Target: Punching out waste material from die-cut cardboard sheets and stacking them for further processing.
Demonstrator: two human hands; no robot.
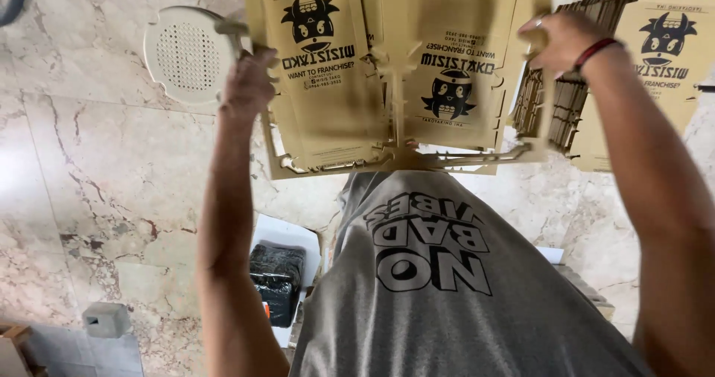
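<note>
I hold a flat tan cardboard box blank point(387, 71), printed with black cartoon figures, stretched out in front of me above a marble floor. My left hand point(249, 86) grips its left edge with fingers closed around the card. My right hand point(558, 38), with a red band at the wrist, grips the right edge. The blank's lower flaps hang just above my grey printed shirt point(447, 287).
A stack of the same tan blanks point(655, 71) lies on the floor at the right. A round cream perforated stool seat point(186, 53) stands at the upper left. A black wrapped bundle point(277, 280) rests on a white sheet by my legs; a small grey block point(104, 319) sits lower left.
</note>
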